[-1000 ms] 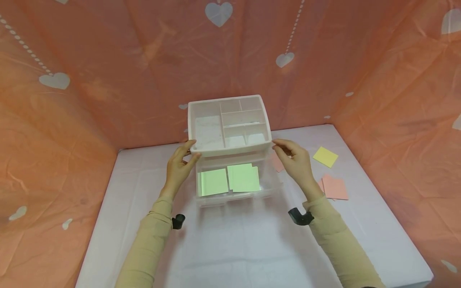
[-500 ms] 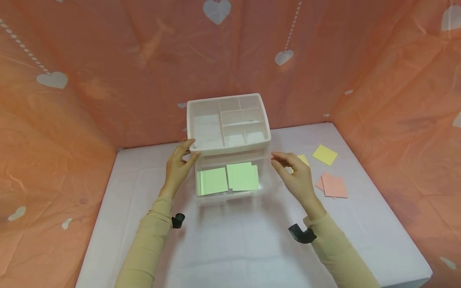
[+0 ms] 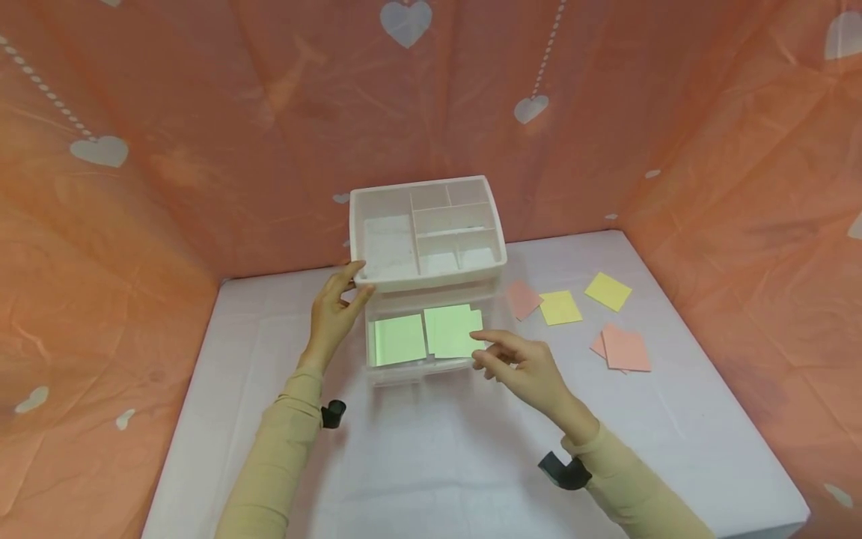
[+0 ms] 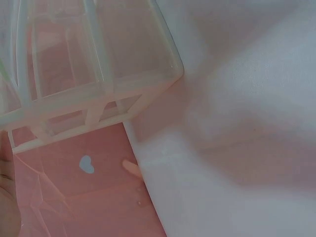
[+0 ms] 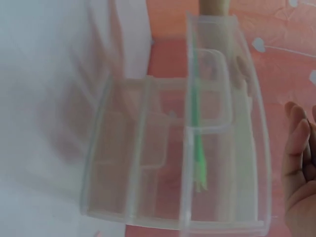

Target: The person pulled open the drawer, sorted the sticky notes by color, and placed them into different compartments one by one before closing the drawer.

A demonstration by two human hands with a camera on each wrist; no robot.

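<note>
Both hands are at a small clear plastic organizer (image 3: 428, 247) standing at the back of a white-covered surface (image 3: 431, 464). My left hand (image 3: 334, 311) grips the organizer's front left corner, thumb on the rim of the divided top tray (image 3: 431, 228) and fingers curled beneath it, steadying the unit. My right hand (image 3: 525, 367) holds nothing; its fingers are loosely extended and hover just in front of the right end of the open drawer (image 3: 431, 352), very near it, though I cannot tell whether they touch.

That drawer is pulled out toward me, and green sticky notes (image 3: 427, 335) lie flat inside it in overlapping squares. From my right wrist, the notes show only as a thin green edge (image 5: 197, 153) through the clear walls.

To my right, pink notes (image 3: 622, 348) and yellow notes (image 3: 560, 307) lie loose on the surface, apart from the organizer.

To handle the drawer well, I judge I should keep my left hand firm on the frame so the light unit does not slide, and press the drawer front squarely so it does not jam.
</note>
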